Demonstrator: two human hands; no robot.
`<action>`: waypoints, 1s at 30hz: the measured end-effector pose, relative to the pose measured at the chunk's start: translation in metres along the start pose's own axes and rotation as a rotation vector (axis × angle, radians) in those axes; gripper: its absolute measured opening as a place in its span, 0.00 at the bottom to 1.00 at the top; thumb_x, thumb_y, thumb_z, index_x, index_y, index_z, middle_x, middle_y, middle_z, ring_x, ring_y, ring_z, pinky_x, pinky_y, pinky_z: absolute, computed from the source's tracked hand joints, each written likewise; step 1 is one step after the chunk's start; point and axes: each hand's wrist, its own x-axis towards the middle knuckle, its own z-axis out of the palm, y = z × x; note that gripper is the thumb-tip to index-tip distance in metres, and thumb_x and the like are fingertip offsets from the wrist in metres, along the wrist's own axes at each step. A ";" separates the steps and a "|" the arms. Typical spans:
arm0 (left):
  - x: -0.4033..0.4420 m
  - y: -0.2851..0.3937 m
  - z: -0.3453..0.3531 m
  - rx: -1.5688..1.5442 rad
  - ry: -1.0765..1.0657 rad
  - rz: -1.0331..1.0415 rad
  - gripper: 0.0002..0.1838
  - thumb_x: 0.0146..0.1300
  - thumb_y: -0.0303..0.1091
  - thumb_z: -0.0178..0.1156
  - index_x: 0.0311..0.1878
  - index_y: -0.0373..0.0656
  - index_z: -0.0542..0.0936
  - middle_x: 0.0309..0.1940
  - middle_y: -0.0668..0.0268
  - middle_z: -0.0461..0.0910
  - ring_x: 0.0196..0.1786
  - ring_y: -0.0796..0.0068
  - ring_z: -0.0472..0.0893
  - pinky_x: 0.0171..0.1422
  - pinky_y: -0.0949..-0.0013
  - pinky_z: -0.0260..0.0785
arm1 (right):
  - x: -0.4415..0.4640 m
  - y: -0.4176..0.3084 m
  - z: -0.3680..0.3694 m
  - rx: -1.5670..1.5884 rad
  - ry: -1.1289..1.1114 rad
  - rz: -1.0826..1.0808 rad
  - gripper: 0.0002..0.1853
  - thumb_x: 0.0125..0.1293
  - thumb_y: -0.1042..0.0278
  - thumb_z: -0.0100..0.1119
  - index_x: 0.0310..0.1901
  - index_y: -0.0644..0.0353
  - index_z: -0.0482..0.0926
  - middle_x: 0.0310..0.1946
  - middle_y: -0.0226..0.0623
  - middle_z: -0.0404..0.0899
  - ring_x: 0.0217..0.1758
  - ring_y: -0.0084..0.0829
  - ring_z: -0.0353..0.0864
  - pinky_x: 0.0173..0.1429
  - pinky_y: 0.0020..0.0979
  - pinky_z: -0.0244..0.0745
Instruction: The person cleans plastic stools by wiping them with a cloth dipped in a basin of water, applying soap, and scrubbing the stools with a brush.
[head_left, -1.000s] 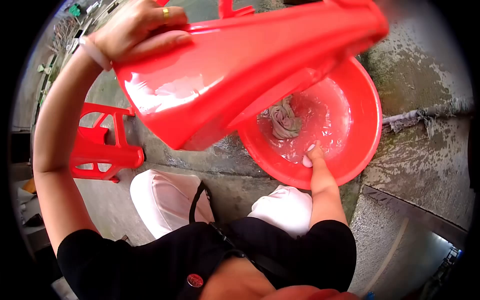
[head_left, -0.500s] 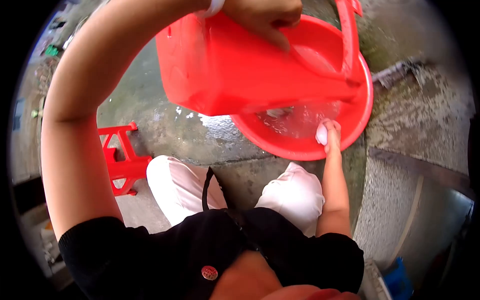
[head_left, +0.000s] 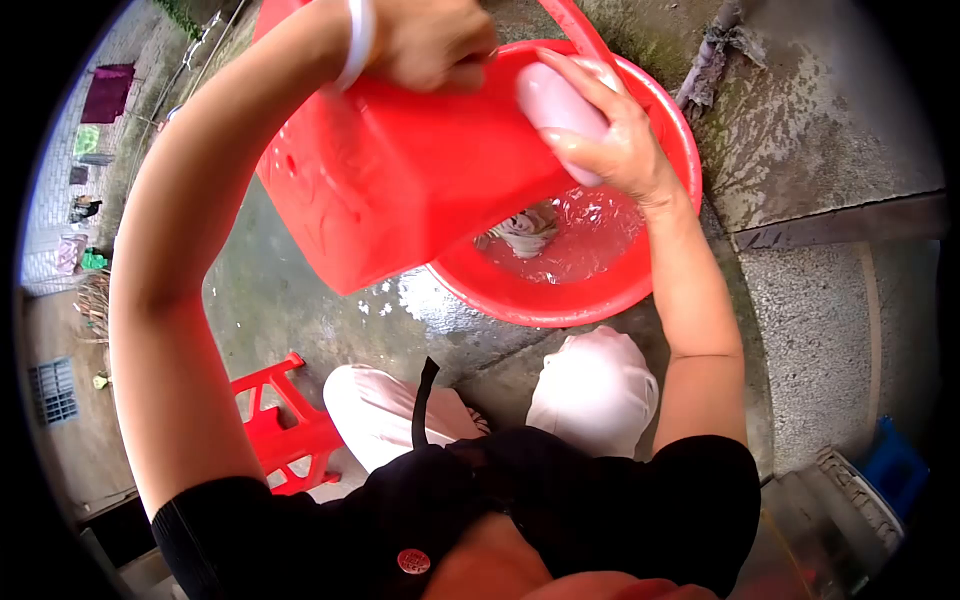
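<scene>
My left hand (head_left: pixel 435 45), fingers closed, grips the red plastic stool (head_left: pixel 370 190), which is tilted over the near left part of the red basin (head_left: pixel 570 315). My right hand (head_left: pixel 610 135) is wrapped round a pale pink oval bar (head_left: pixel 563 105) and holds it against or just over the stool's right part. Below them, the basin holds water and a crumpled, greyish striped cloth (head_left: pixel 527 230). The stool hides much of the basin's left side.
A second red stool (head_left: pixel 290 435) stands on the wet concrete floor at left, near my knees. A dark ledge (head_left: pixel 840 220) and a rough grey slab (head_left: pixel 810 340) lie at right. A blue container (head_left: pixel 893 465) is at lower right.
My right hand has risen from the basin's near edge to the stool with the pink bar in it. My left hand has turned and shifted the stool over the basin.
</scene>
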 end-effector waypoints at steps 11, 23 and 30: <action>-0.012 0.026 0.026 -0.058 0.220 0.080 0.09 0.44 0.31 0.61 0.16 0.39 0.72 0.14 0.52 0.71 0.26 0.51 0.74 0.43 0.59 0.69 | -0.035 0.057 -0.008 -0.178 0.136 0.036 0.34 0.55 0.61 0.70 0.63 0.58 0.70 0.56 0.50 0.75 0.60 0.46 0.75 0.64 0.40 0.68; -0.093 -0.014 0.028 -0.658 0.752 -0.990 0.33 0.54 0.47 0.64 0.62 0.40 0.73 0.52 0.55 0.78 0.56 0.64 0.76 0.64 0.64 0.65 | -0.032 0.089 -0.036 -0.446 -0.034 0.057 0.34 0.52 0.58 0.71 0.63 0.48 0.74 0.53 0.44 0.70 0.58 0.45 0.71 0.62 0.41 0.69; -0.093 -0.001 0.046 -0.831 0.965 -0.898 0.25 0.56 0.40 0.58 0.57 0.39 0.75 0.45 0.60 0.80 0.46 0.73 0.78 0.51 0.69 0.71 | 0.109 0.129 -0.008 -0.769 0.122 -0.331 0.33 0.52 0.50 0.69 0.59 0.52 0.72 0.55 0.39 0.72 0.57 0.45 0.70 0.61 0.42 0.68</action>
